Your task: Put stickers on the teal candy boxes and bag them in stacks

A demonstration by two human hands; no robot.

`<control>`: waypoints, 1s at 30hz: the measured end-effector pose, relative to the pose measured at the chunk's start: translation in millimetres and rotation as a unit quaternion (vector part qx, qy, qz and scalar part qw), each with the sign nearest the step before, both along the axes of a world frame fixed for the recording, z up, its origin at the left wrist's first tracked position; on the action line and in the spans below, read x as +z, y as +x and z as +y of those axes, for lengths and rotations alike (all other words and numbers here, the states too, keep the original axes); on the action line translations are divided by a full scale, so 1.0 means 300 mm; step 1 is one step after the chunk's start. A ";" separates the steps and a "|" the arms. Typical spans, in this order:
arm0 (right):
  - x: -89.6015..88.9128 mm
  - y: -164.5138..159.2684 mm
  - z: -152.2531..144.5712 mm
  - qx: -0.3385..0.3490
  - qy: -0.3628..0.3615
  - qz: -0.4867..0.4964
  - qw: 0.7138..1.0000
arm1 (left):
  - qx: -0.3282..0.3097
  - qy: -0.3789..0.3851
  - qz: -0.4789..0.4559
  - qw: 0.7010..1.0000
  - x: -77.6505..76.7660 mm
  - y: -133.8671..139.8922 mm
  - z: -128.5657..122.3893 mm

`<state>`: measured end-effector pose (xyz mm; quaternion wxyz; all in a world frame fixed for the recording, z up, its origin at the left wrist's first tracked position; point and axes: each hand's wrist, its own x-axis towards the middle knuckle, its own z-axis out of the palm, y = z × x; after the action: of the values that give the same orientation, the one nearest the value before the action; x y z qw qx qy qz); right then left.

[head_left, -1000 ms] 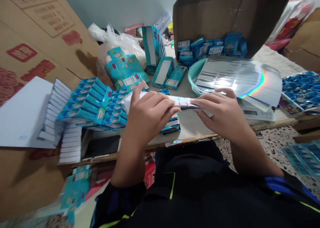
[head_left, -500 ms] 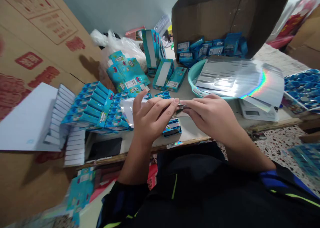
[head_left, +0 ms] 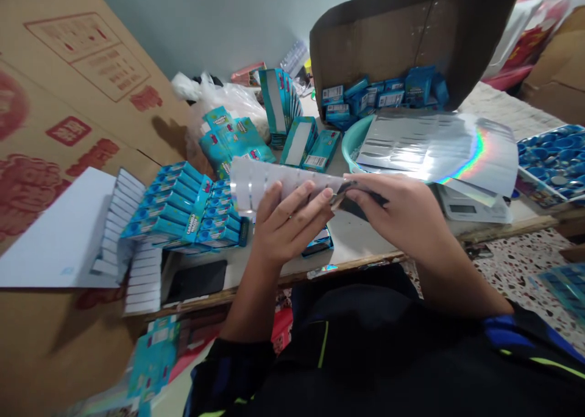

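Note:
A strip of shiny silver label sheet [head_left: 244,188], marked off in sections, stretches between my two hands above the table. My left hand [head_left: 290,222] lies across its near side with fingers bent over it; the left thumb is hidden. My right hand [head_left: 393,206] pinches the strip's right end between thumb and fingers, where it looks bent and dark. Beneath the hands, a small blue box [head_left: 320,243] is partly covered on the table.
Stacked blue boxes [head_left: 169,200] and a phone [head_left: 196,281] are at left. Upright blue cartons [head_left: 276,106] stand behind. At right, silver sheets [head_left: 425,146] lie over a turquoise basin [head_left: 351,139], beside a scale [head_left: 475,213] and a tray of blue rings [head_left: 555,161].
The strip has turned into view, its pale face now spread leftward above my left fingers. My left fingers have moved from the pinch near my right hand onto the strip. The camera view has shifted slightly.

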<state>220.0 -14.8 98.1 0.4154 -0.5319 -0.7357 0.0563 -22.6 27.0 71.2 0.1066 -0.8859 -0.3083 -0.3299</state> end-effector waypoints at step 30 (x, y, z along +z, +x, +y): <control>-0.262 -0.103 0.177 0.265 -0.185 0.381 0.866 | 0.143 -0.374 -0.512 0.760 -0.131 0.129 -0.016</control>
<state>189.1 38.3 19.6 0.5262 -0.3211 -0.6100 0.4979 16.0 22.3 31.9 -0.3614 -0.5000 -0.5386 -0.5738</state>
